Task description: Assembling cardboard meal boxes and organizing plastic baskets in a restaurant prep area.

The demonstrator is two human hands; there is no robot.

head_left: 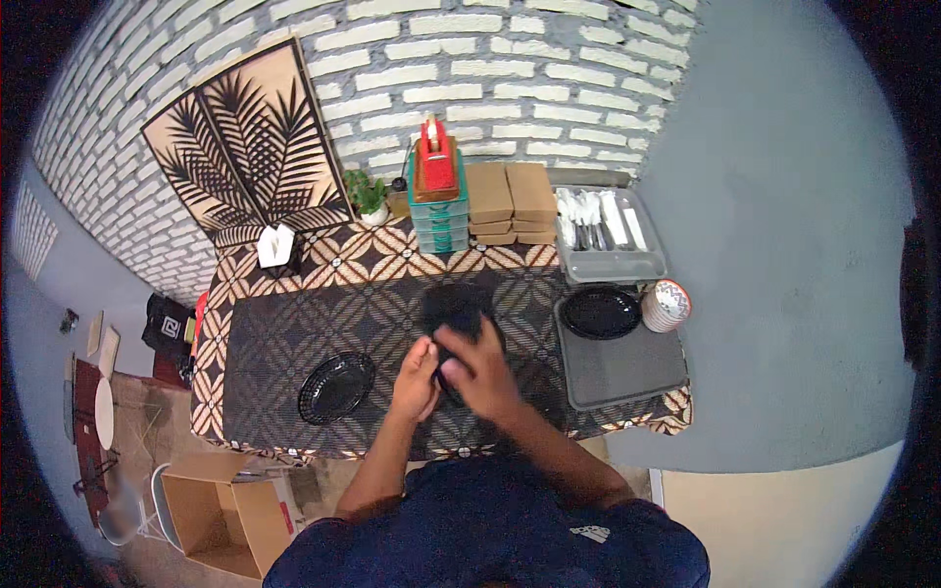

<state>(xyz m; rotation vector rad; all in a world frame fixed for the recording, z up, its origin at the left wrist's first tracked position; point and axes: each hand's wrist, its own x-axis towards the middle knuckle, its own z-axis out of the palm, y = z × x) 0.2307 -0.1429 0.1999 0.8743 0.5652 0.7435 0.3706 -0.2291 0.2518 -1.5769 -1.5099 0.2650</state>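
Both my hands are close together over the middle of the table. My left hand [419, 380] has its fingers pressed together at the near edge of a black item [457, 308], which is blurred; I cannot tell its exact kind. Crossing over that item, my right hand [480, 370] is smeared by motion, its fingers bent toward the left hand. Part of a dark round shape shows beneath the hands, mostly covered. To the left of them, an oval black plate with a patterned rim [336, 388] lies on the dark mat [270, 338].
A grey tray [627, 377] at the right carries a black oval plate [600, 312] and stacked patterned bowls [667, 304]. Behind stand a cutlery bin [613, 265], brown boxes [510, 191], a teal drawer unit [440, 220], a plant [367, 192] and a tissue holder [276, 247].
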